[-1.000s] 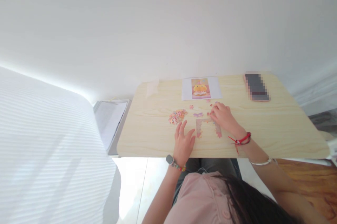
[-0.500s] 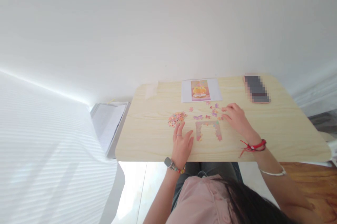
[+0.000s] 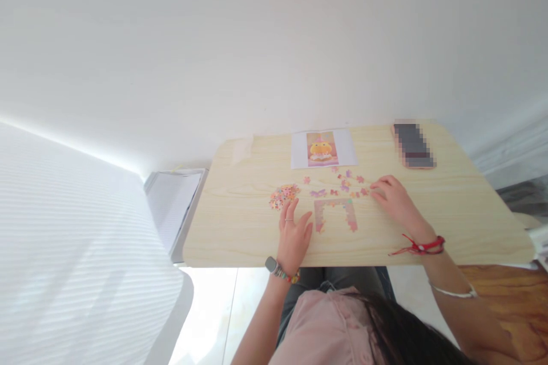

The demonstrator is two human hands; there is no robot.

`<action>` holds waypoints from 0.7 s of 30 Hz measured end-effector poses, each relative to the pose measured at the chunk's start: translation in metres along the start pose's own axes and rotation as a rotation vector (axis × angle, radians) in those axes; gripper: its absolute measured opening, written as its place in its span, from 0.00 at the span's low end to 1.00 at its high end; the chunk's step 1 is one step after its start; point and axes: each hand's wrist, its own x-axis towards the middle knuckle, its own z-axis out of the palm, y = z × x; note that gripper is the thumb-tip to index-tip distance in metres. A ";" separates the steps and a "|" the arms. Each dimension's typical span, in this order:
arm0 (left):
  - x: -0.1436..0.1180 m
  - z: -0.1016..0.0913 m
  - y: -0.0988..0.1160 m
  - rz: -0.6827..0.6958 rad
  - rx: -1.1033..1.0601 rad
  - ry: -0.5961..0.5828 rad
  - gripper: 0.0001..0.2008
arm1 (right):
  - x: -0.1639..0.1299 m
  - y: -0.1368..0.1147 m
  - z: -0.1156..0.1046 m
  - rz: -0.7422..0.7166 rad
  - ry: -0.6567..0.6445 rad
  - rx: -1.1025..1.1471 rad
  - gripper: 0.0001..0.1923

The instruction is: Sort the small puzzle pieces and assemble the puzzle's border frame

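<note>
My left hand (image 3: pixel 293 237) lies open on the table, fingers spread and nothing visible between them. Its fingertips touch or nearly touch the near edge of a heap of small jigsaw pieces (image 3: pixel 284 195). My right hand (image 3: pixel 394 201) hovers low at the right, thumb and index slightly apart. Just left of those fingertips lies a pink jigsaw piece (image 3: pixel 364 191), with another pink piece (image 3: pixel 360 179) behind it. Between my hands sits a partly joined puzzle frame (image 3: pixel 335 203), with a top row and two sides. Loose purple pieces (image 3: pixel 318 193) and several others are scattered above it.
A printed picture sheet (image 3: pixel 346 148) of a yellow pumpkin-like figure lies at the table's back. A phone (image 3: pixel 413 146) rests at the back right. Pale tape or paper (image 3: pixel 242 149) is at the back left. A tray with papers (image 3: pixel 175 205) stands beyond the left edge.
My right hand has drawn back to the right and slightly nearer me, leaving two pink pieces uncovered on the table. My left hand stays by the heap. The view has shifted slightly.
</note>
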 end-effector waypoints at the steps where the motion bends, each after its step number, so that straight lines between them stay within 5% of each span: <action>1: 0.000 0.000 0.000 -0.001 0.003 0.001 0.10 | 0.001 -0.002 0.000 -0.003 -0.002 0.007 0.11; 15: -0.004 0.001 -0.004 0.003 -0.001 -0.003 0.10 | 0.000 -0.011 0.006 -0.007 0.013 0.009 0.11; 21: -0.004 0.001 -0.003 -0.003 0.003 0.018 0.10 | 0.012 -0.027 0.004 -0.122 -0.098 -0.029 0.09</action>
